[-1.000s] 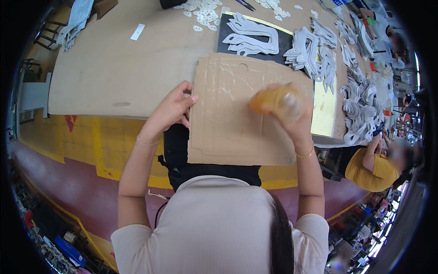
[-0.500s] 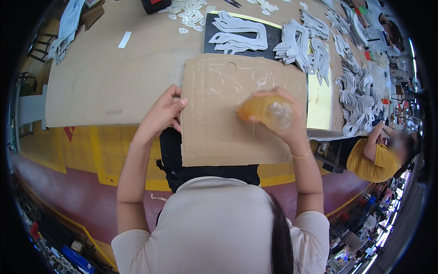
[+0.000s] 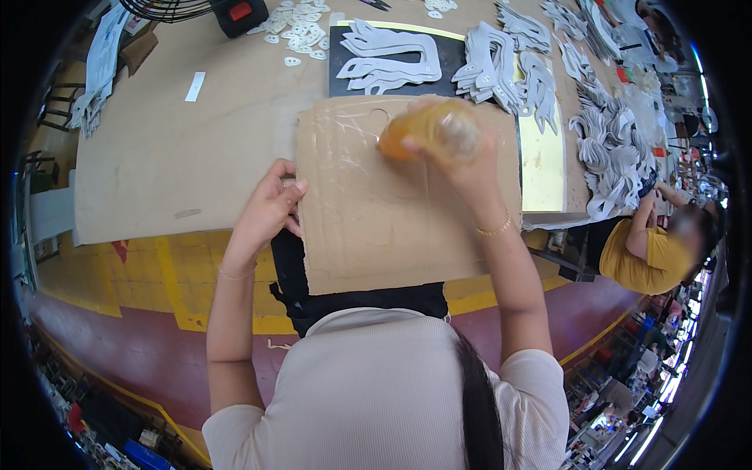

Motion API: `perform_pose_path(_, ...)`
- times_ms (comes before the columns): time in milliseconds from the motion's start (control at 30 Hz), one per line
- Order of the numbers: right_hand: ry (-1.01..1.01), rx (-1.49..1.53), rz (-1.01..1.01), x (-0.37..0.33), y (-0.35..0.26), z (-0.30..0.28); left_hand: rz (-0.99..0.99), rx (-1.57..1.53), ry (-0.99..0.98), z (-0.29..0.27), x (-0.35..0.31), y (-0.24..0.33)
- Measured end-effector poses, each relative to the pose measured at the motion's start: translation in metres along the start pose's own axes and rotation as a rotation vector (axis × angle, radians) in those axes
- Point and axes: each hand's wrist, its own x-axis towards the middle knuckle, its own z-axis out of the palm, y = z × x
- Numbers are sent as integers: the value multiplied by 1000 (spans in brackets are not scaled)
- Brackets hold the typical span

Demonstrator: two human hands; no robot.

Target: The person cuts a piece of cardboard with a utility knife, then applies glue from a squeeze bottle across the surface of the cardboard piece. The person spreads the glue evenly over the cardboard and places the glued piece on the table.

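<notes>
The right hand (image 3: 472, 160) has swung that amber bottle (image 3: 429, 129) away from the middle of the cardboard sheet (image 3: 376, 227) toward its far edge; half a second ago it was drawn nearer the body. The bottle's narrow end now sits close below the little curved cut (image 3: 380, 115), and the right forearm (image 3: 513, 258) reaches farther forward, slanting more to the left. As the head turned, a black wire guard (image 3: 168, 8) came into sight at the far side.
</notes>
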Motion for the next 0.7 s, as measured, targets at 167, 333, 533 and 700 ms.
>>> perform_pose_path(167, 105, 33, 155, 0, 3, -32, 24, 8, -1, 0, 0, 1)
perform_pose_path(333, -50, -154, -134, 1, -9, -19, 19, 20, 11, 0, -1, 1)
perform_pose_path(533, 90, -61, 17, 13, 6, -21, 21, 6, 14, 3, 3, 2)
perform_pose_path(700, -30, -15, 118, -28, -5, -61, -5, 23, 38, 1, -2, 0)
